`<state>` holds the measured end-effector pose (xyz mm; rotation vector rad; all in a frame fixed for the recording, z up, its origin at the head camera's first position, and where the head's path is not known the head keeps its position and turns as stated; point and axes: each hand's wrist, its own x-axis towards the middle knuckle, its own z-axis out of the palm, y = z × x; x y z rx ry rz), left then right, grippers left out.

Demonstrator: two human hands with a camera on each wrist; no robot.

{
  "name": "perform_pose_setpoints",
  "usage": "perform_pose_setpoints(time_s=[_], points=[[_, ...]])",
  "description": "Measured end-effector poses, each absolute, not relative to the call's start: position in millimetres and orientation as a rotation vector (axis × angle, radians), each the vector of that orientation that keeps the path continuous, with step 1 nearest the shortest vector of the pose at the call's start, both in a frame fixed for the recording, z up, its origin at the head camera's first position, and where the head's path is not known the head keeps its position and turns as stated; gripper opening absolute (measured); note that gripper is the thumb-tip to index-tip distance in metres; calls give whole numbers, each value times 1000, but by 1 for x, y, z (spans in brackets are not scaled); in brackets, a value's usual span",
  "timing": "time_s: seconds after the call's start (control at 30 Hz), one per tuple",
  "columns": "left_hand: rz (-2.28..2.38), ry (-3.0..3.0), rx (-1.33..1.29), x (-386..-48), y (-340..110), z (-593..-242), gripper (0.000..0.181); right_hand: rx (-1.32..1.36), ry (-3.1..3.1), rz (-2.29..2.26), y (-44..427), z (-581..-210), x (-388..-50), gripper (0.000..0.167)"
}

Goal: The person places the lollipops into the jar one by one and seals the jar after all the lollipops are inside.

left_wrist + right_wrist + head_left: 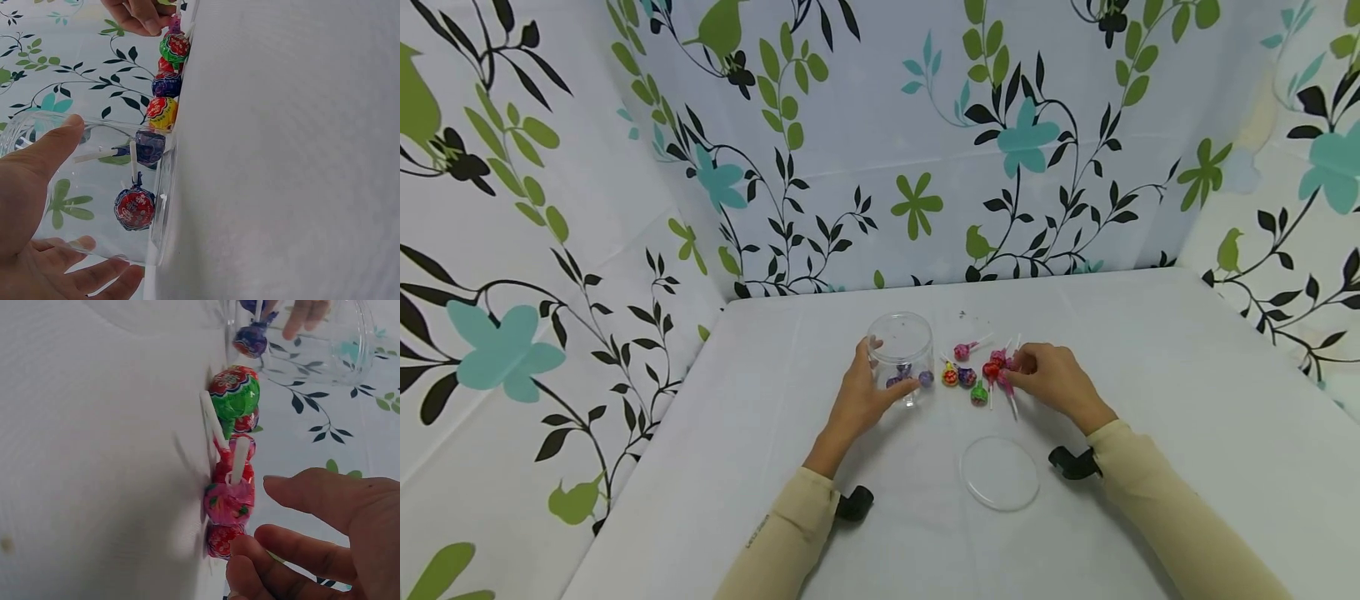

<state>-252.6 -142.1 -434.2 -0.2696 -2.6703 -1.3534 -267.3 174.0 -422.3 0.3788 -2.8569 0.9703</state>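
My left hand (859, 393) grips a clear round jar (901, 333) that stands upright on the table, thumb on one side and fingers round the other. Inside it are several purple-blue wrapped lollipops, one with a red label (134, 208). To the jar's right lies a cluster of lollipops: a yellow one (950, 375), a dark blue one (967, 377), a green one (979, 393), and several red and pink ones. My right hand (1060, 382) is at the cluster's right edge. Its fingertips touch or nearly touch a pink lollipop (229, 503), with the thumb held apart.
A clear round lid (1038, 479) lies flat on the white-covered table (760, 400), in front of the lollipops. One pink lollipop (962, 352) lies farther back with its stick pointing right. A leaf-patterned curtain (850, 200) hangs behind and at both sides.
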Motion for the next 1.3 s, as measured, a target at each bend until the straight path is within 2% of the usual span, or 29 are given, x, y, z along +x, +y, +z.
perform_pose_setpoints(time_s=[0.13, 0.6, 1.3], points=[[-1358, -2664, -273, -253, -142, -434, 110, 363, -2973, 980, 171, -424, -269, 22], [-1362, -2665, -263, -252, -142, -432, 108, 450, -2969, 942, 173, -430, -274, 18], [-1358, -2651, -302, -253, -143, -434, 108, 459, -2879, 937, 181, -421, -270, 14]])
